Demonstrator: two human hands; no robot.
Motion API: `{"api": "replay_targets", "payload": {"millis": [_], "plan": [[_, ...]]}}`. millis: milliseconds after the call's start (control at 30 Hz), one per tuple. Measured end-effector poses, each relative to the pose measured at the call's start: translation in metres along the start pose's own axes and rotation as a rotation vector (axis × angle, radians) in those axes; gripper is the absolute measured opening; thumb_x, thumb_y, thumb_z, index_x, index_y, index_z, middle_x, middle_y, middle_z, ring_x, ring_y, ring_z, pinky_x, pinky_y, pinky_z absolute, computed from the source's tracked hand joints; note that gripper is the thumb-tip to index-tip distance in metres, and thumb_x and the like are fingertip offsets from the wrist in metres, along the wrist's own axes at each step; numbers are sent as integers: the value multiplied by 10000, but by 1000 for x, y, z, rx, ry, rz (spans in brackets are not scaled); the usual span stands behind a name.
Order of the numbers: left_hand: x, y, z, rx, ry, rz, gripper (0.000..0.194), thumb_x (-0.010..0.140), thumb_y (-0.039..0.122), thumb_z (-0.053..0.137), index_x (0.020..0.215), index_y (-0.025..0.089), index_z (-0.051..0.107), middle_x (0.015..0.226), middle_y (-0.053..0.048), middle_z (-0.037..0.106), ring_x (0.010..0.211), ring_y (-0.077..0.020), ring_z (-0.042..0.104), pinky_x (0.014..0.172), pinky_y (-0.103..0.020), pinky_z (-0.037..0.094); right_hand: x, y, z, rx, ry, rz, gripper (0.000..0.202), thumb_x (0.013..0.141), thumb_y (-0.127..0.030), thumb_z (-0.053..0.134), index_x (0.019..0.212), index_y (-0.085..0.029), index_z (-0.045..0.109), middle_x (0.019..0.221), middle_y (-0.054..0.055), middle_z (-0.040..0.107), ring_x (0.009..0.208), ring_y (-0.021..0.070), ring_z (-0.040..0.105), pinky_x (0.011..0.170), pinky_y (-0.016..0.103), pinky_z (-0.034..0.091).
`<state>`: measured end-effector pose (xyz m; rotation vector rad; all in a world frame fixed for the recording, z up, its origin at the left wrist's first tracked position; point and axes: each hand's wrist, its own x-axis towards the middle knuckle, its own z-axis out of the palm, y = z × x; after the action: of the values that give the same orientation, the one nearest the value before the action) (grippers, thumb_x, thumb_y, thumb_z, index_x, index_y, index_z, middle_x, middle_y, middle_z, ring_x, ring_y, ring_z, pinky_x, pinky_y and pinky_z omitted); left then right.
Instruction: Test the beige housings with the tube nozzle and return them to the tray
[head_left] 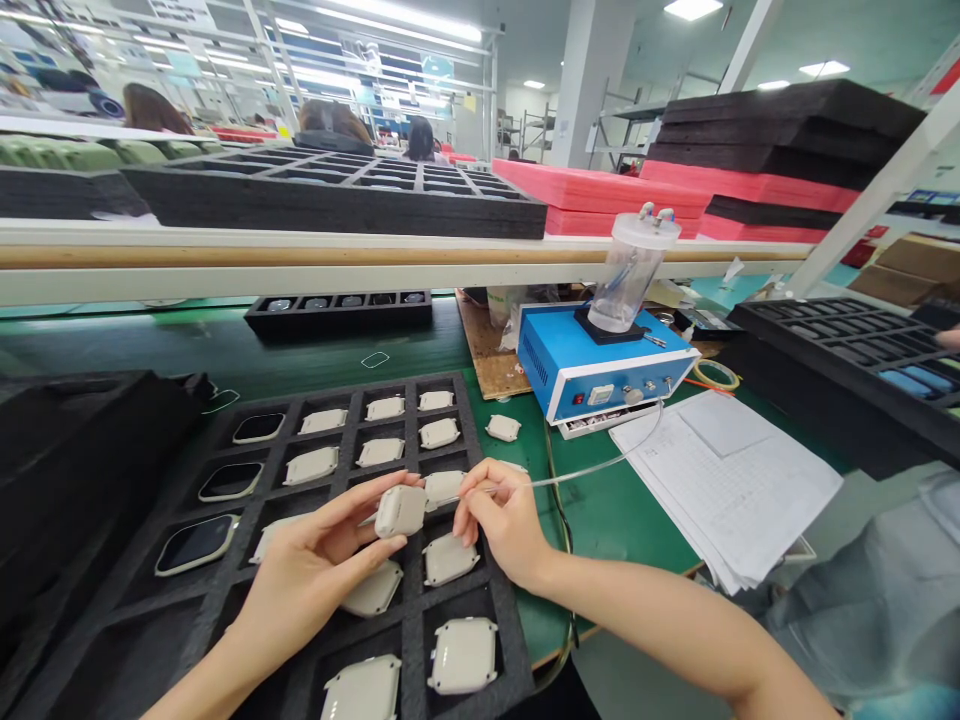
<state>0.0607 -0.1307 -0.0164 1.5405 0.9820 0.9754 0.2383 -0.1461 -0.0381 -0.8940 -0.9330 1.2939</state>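
My left hand [330, 555] grips a beige smartwatch case [400, 511] by its edges between thumb and fingers, above a black foam tray [413, 560]. In my right hand [501, 515] is a thin dispensing needle on a clear tube [592, 468], its tip close to the right side of the held case. Whether the tip touches the case I cannot tell. Several similar beige cases, such as one lower right [463, 655], lie in the tray's compartments. Watch parts with dark screens [196, 545] fill part of the left column. One loose case [503, 428] rests on the green mat beside the tray.
A blue dispenser box [600, 360] with a clear cylinder [628, 275] stands behind, right of centre. Papers [739, 480] lie to the right. A shelf [300, 275] crosses above with foam trays. Another person's grey sleeve [877, 600] shows at far right.
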Motion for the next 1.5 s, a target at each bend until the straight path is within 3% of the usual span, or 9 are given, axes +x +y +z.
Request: {"api": "replay_targets", "payload": {"millis": [600, 700, 800, 933, 1067, 1167, 1267, 1400, 1500], "plan": [[0, -5, -2, -1, -19, 33, 446, 675, 207, 712, 1099, 297, 604, 1153, -1, 651, 1051, -241, 604, 949, -330, 458, 0, -1, 0, -3, 7, -3, 54, 637, -139, 476, 634, -176, 514, 408, -60, 560, 297, 66, 427, 329, 161, 339], [1, -1, 2, -15, 4, 18, 445, 658, 214, 724, 1088, 228, 613, 1149, -56, 651, 1050, -267, 601, 950, -376, 459, -1, -1, -1, -20, 10, -7, 54, 641, -132, 487, 635, -173, 522, 410, -55, 568, 300, 71, 432, 332, 165, 337], [1, 12, 2, -80, 124, 27, 483, 640, 222, 733, 1103, 178, 601, 1147, -97, 647, 1070, -276, 583, 955, -399, 449, -4, -2, -3, -16, 82, -80, 54, 665, -127, 506, 660, -165, 545, 432, -41, 587, 324, 78, 447, 353, 173, 343], [-12, 36, -26, -338, 383, 37, 383, 774, 277, 601, 1144, 183, 565, 1234, -100, 583, 1023, -230, 606, 868, -345, 508, -3, -2, -6, 47, 83, -41, 39, 696, -135, 528, 685, -164, 553, 461, -38, 588, 351, 74, 453, 366, 170, 341], [-60, 53, -64, -287, 449, -221, 285, 818, 275, 541, 1063, 149, 616, 1173, -93, 610, 933, -189, 637, 768, -259, 536, -3, -3, -7, -7, 48, -46, 26, 717, -149, 549, 699, -161, 563, 488, -19, 591, 374, 88, 468, 387, 196, 356], [-98, 57, -77, -47, 389, -398, 311, 802, 287, 567, 1095, 185, 579, 1018, -53, 663, 843, -185, 655, 662, -249, 537, -5, -5, -7, -39, 35, -45, 22, 713, -148, 553, 700, -160, 565, 489, -13, 588, 380, 94, 468, 391, 207, 361], [-118, 56, -72, 207, 195, -413, 199, 799, 274, 566, 978, 193, 597, 825, -13, 684, 768, -173, 643, 660, -251, 501, -6, -6, -7, -55, 33, -39, 27, 707, -142, 551, 695, -159, 569, 487, -13, 587, 387, 94, 471, 392, 207, 365], [-116, 52, -53, 545, -143, -342, 166, 802, 259, 553, 918, 204, 658, 864, -16, 685, 798, -182, 610, 730, -265, 452, -5, -7, -6, -72, 34, -51, 36, 699, -134, 548, 687, -158, 573, 481, -15, 585, 384, 94, 470, 389, 206, 361], [-111, 48, -47, 731, -237, -243, 245, 836, 246, 500, 1018, 232, 663, 950, -32, 646, 839, -181, 598, 768, -265, 432, -5, -7, -6, -81, 28, -49, 36, 697, -135, 545, 688, -158, 571, 478, -15, 582, 378, 93, 465, 385, 207, 357]]}}
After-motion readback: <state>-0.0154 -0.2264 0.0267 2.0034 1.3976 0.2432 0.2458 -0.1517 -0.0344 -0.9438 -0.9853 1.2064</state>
